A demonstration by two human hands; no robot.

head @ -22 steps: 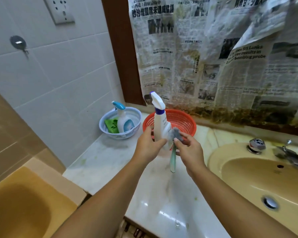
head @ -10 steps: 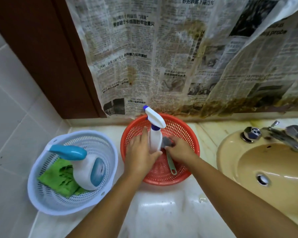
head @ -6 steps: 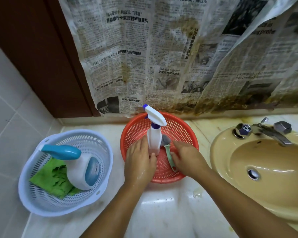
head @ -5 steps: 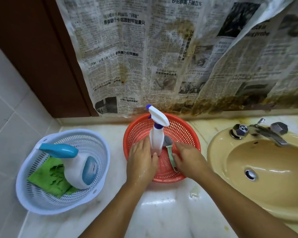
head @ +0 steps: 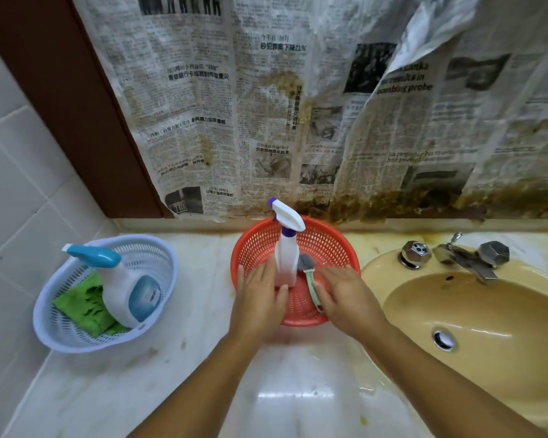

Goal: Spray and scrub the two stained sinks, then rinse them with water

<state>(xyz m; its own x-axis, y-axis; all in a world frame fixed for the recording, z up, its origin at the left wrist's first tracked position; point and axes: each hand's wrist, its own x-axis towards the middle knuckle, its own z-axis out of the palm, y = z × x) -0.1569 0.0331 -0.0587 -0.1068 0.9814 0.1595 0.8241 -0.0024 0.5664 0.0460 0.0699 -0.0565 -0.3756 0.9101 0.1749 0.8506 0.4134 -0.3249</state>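
A white spray bottle point(head: 286, 248) with a purple collar stands upright in the red basket point(head: 332, 245) on the marble counter. Beside it in the basket lies a green-handled brush point(head: 310, 281) with a grey head. My left hand point(head: 258, 298) hovers over the basket's front left, fingers straight, its thumb close to the bottle's base. My right hand point(head: 345, 295) is spread flat just right of the brush handle, holding nothing. A yellow sink point(head: 475, 314) with a chrome tap point(head: 465, 259) sits to the right.
A white-blue basket point(head: 159, 257) at the left holds a second spray bottle point(head: 124, 286) with a blue head and a green cloth point(head: 86, 305). Stained newspaper point(head: 298, 121) covers the wall behind. The counter point(head: 187, 368) is wet and smeared near the sink's rim.
Both hands lowered the spray bottle and the brush into the red basket and let go of them. The fingers have since straightened and drawn slightly back.
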